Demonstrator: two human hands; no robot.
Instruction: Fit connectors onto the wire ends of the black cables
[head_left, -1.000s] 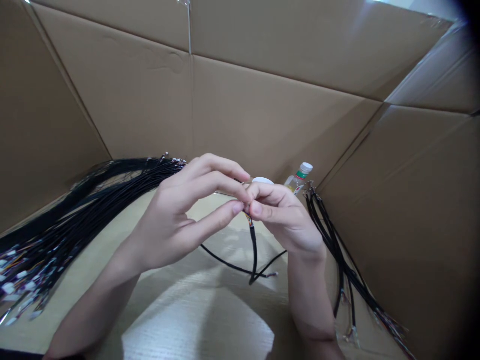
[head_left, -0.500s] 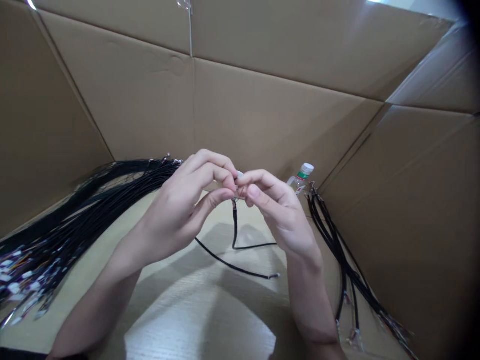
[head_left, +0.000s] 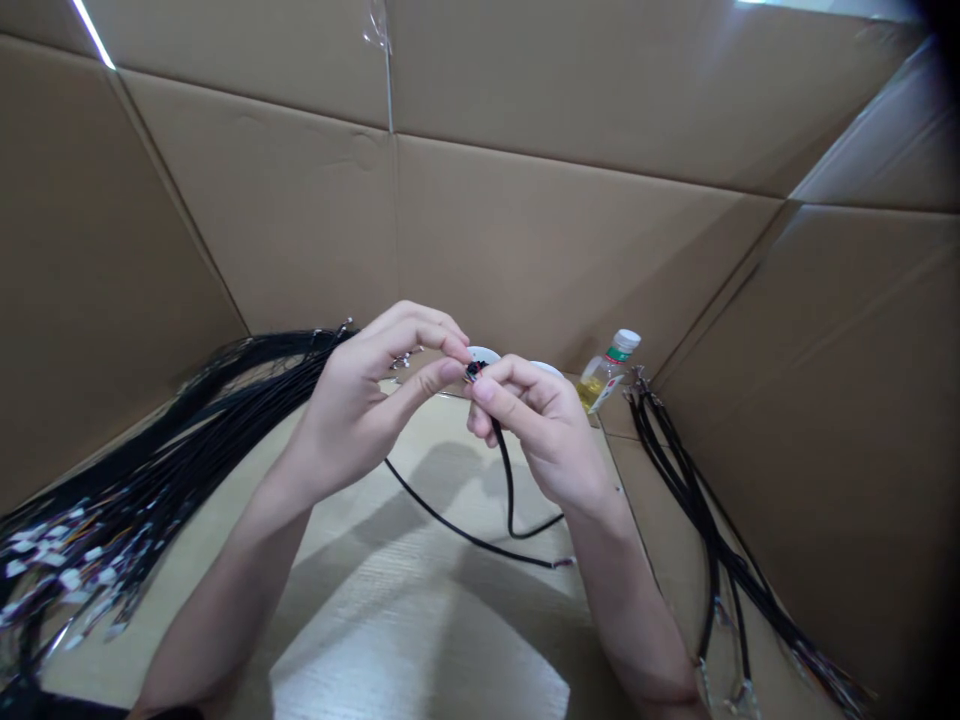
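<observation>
Between my hands, over the far part of the table, is the wired end of a black cable [head_left: 508,480], with a small dark connector [head_left: 475,370] and thin coloured wires. My right hand [head_left: 536,420] pinches this end between thumb and fingers; the cable hangs below it and curves off to the right. At the connector's left side is my left hand [head_left: 382,400], thumb and fingertips closed together near it. Whether those fingertips grip the connector or a wire is too small to tell. A second thin black cable [head_left: 465,535] lies on the table below, its tip bare of sheath.
A large bundle of black cables [head_left: 225,420] with white connectors [head_left: 67,575] lies on the left. On the right is a smaller cable bundle [head_left: 697,530]. A bottle of yellow liquid [head_left: 600,380] and white round containers [head_left: 484,354] stand behind my hands. Cardboard walls [head_left: 585,240] enclose the table [head_left: 405,630].
My right hand has shifted its hold, and the dark connector and coloured wires now show between my hands. The hanging cable has swung right. The whole view has shifted slightly.
</observation>
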